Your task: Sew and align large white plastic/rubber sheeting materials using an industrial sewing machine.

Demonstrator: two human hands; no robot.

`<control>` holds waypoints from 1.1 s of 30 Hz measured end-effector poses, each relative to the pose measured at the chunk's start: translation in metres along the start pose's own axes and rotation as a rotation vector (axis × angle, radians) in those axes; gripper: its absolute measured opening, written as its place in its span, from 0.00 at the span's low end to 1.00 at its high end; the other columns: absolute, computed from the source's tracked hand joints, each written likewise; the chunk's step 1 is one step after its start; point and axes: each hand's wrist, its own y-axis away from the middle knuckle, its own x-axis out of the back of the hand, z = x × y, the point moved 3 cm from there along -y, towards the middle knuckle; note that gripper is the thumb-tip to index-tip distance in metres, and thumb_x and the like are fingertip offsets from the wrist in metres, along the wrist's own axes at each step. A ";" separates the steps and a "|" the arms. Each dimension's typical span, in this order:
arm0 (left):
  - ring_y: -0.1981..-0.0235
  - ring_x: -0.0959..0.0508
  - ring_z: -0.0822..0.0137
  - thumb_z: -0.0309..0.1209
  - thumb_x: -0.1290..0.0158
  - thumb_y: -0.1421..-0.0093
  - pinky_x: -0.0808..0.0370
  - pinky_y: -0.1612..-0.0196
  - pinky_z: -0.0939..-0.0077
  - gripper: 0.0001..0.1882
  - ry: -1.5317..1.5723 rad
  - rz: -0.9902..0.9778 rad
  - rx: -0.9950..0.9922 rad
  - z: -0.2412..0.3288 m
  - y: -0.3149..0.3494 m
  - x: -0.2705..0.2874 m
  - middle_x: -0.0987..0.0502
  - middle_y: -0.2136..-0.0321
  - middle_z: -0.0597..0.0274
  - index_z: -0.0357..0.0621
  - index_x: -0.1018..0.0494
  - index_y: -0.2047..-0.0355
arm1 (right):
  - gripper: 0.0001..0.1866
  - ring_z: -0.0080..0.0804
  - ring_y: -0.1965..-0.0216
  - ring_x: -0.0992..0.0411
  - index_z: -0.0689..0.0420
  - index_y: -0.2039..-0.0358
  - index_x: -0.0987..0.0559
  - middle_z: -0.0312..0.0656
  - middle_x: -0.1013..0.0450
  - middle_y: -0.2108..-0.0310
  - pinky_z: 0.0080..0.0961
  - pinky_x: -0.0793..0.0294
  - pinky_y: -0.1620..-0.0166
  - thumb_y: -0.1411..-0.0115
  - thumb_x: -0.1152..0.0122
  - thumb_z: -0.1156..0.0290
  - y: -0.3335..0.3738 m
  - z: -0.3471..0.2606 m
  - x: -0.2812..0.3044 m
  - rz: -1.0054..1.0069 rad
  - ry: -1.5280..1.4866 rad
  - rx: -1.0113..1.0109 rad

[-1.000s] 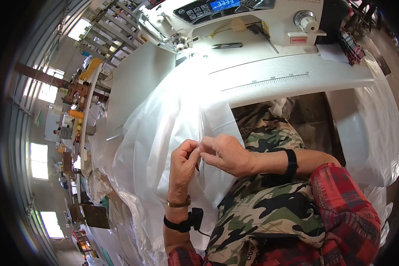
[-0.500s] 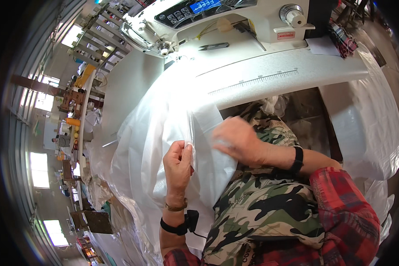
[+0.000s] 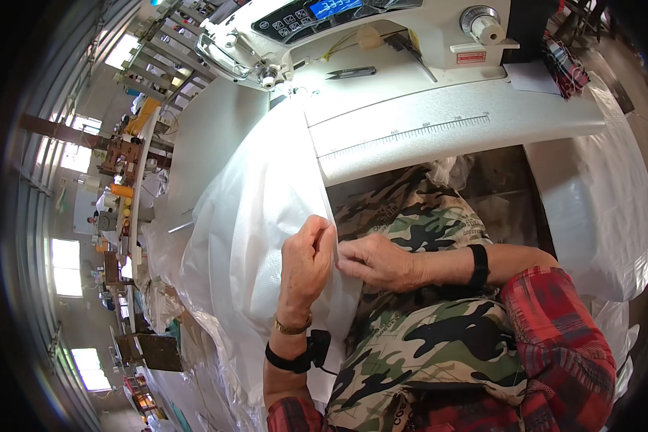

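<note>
A white, translucent plastic sheet (image 3: 245, 216) runs from under the needle area of the sewing machine (image 3: 381, 43) down toward my lap. My left hand (image 3: 306, 263) is closed on the sheet's right edge, which is drawn into a straight line up to the machine. Close beside it, my right hand (image 3: 378, 261) is closed with its fingertips at the same edge, slightly lower. Both hands are in front of the table edge, above my camouflage apron (image 3: 439, 338).
Thread snips (image 3: 351, 73) lie on the machine bed under the arm. A printed ruler scale (image 3: 410, 133) runs along the table's front. More white plastic sheeting (image 3: 597, 209) hangs at the right. A cluttered bench (image 3: 140, 187) stands at the far left.
My right hand has come left and down to the sheet's edge beside my left hand. My left hand has shifted right, and the sheet's right part has been drawn in, its edge now straight.
</note>
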 end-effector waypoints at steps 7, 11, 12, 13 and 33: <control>0.85 0.33 0.57 0.26 0.51 0.37 0.35 0.78 0.68 0.08 -0.172 0.025 -0.041 0.006 0.003 0.002 0.34 0.85 0.48 0.34 0.32 0.72 | 0.09 0.48 0.74 0.33 0.60 0.75 0.30 0.47 0.35 0.79 0.39 0.33 0.68 0.42 0.44 0.69 0.004 -0.001 -0.007 -0.018 0.134 0.182; 0.86 0.34 0.58 0.26 0.50 0.37 0.35 0.79 0.68 0.08 -0.028 -0.026 0.089 -0.002 0.002 0.004 0.34 0.86 0.48 0.34 0.32 0.73 | 0.08 0.47 0.74 0.31 0.56 0.75 0.30 0.46 0.32 0.78 0.39 0.31 0.68 0.45 0.42 0.69 -0.003 -0.007 -0.009 0.012 0.231 0.463; 0.86 0.33 0.58 0.26 0.49 0.38 0.36 0.79 0.69 0.09 -0.039 -0.044 0.080 -0.003 0.001 0.004 0.33 0.86 0.49 0.34 0.32 0.73 | 0.07 0.47 0.75 0.29 0.56 0.75 0.30 0.46 0.31 0.78 0.41 0.31 0.70 0.45 0.42 0.69 -0.006 -0.011 -0.008 -0.011 0.241 0.559; 0.87 0.33 0.59 0.26 0.48 0.39 0.36 0.79 0.69 0.09 -0.061 -0.063 0.095 -0.004 0.000 0.006 0.33 0.86 0.49 0.33 0.32 0.74 | 0.07 0.47 0.75 0.29 0.56 0.75 0.30 0.46 0.31 0.78 0.41 0.31 0.70 0.45 0.42 0.69 -0.011 -0.011 -0.002 -0.013 0.247 0.548; 0.70 0.21 0.50 0.32 0.42 0.45 0.26 0.64 0.61 0.12 -0.571 -0.104 0.143 -0.087 -0.172 0.103 0.21 0.73 0.50 0.34 0.25 0.67 | 0.06 0.35 0.69 0.28 0.54 0.76 0.27 0.36 0.30 0.77 0.33 0.31 0.61 0.48 0.39 0.71 -0.105 0.020 0.073 0.006 0.627 0.515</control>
